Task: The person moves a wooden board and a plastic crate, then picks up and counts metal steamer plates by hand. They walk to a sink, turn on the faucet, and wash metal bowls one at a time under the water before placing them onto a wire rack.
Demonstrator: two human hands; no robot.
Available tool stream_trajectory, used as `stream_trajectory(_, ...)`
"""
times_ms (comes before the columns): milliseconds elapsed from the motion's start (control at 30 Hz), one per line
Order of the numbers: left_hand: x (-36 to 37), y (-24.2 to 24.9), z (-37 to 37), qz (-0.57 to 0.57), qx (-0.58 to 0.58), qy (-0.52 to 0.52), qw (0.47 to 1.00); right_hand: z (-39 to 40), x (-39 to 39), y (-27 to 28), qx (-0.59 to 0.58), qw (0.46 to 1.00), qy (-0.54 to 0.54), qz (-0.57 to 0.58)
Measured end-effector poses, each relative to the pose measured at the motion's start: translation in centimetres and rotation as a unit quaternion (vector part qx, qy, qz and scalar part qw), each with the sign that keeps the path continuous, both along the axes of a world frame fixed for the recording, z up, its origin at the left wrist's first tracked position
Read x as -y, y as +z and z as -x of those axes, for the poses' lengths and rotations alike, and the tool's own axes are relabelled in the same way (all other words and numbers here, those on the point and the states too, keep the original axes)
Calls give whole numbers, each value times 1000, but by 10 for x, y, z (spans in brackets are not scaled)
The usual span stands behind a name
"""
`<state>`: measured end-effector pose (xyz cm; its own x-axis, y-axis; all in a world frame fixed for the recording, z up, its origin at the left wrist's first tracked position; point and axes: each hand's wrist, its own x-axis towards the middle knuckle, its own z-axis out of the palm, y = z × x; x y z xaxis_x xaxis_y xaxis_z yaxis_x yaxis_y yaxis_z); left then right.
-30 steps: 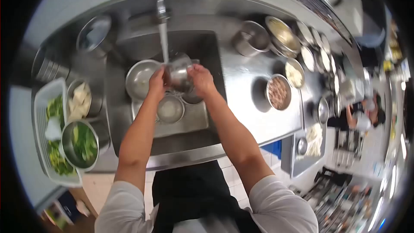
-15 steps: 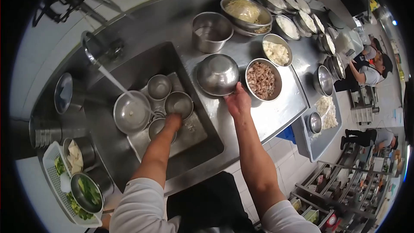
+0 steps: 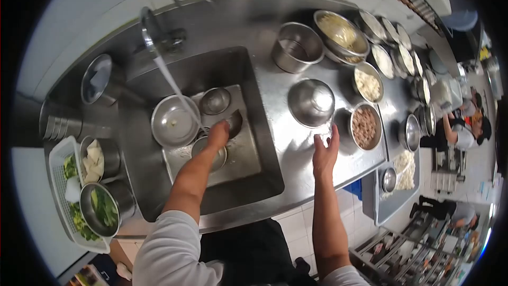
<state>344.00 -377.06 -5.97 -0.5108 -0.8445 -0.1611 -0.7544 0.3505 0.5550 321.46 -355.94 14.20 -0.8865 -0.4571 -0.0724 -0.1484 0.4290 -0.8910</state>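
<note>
My left hand [image 3: 218,134] is down in the sink, its fingers closed on the rim of a small steel bowl [image 3: 236,123] that is tipped on its side. Around it in the sink lie a wide steel bowl [image 3: 170,122] under the running water, a small bowl [image 3: 215,100], and another bowl [image 3: 216,160] partly covered by my wrist. My right hand [image 3: 325,153] hovers over the steel counter with fingers apart, holding nothing. Just beyond its fingertips an upside-down steel bowl [image 3: 311,103] rests on the counter.
A running tap [image 3: 150,37] arches over the sink [image 3: 275,172]. Right of my right hand stands a bowl of chopped meat [image 3: 364,126], with a bowl of pale chunks [image 3: 368,86] behind. A steel pot [image 3: 297,47] stands further back. Leftward is a vegetable basket [image 3: 63,201]. Other people stand far right.
My right hand has come away from the upside-down bowl, its fingers now apart. My left hand has tipped the small bowl in the sink. The view has shifted left.
</note>
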Motion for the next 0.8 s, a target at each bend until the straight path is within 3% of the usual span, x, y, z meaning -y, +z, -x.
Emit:
stream_trajectory(33,15,-5,-5,-12,-83,77,993,-20,4,10,-59,998,-4,-36)
stream_trajectory(67,32,-3,-9,-8,-82,90,993,-33,9,7,-49,998,44,-4)
stream_trajectory(100,47,0,-13,-29,-119,181,976,-50,20,12,-39,995,89,27)
stream_trajectory(133,60,3,-18,-50,-157,269,949,-68,34,17,-13,988,156,15)
stream_trajectory(167,69,14,-24,-45,-159,279,946,-86,55,28,36,972,231,-5)
stream_trajectory(200,77,31,-29,-153,-264,327,895,-96,74,11,40,941,336,11)
stream_trajectory(233,82,43,-35,-255,-363,364,819,-115,99,19,57,929,365,-37)
stream_trajectory(267,89,39,-41,-279,-431,369,774,-129,122,7,-12,907,419,-22)
stream_trajectory(300,87,56,-47,-270,-434,378,772,-143,145,-9,-60,891,449,17)
stream_trajectory(367,69,106,-49,-346,-549,349,676,-161,189,-42,-106,866,485,60)
stream_trajectory(433,57,118,-58,-325,-560,315,694,-174,229,-65,-393,797,456,49)
stream_trajectory(467,52,123,-62,-312,-566,273,713,-175,246,-61,-392,793,462,55)
stream_trajectory(533,42,132,-67,-271,-584,280,712,-171,268,-48,-66,898,435,-26)
stream_trajectory(567,40,134,-72,-236,-599,282,711,-174,269,-42,-64,894,442,-25)
stream_trajectory(633,50,128,-86,-233,-585,344,696,-180,265,-31,119,905,398,-90)
stream_trajectory(667,57,130,-82,-211,-604,404,653,-196,268,-116,-39,930,361,49)
stream_trajectory(700,62,131,-77,-190,-621,461,605,-214,258,-116,-46,928,366,46)
stream_trajectory(733,65,136,-76,-189,-627,463,597,-230,245,-111,-155,923,346,61)
stream_trajectory(767,64,144,-77,-212,-594,429,647,-239,237,-102,-258,908,322,76)
stream_trajectory(800,63,145,-81,-233,-554,394,696,-231,238,-87,-272,890,362,61)
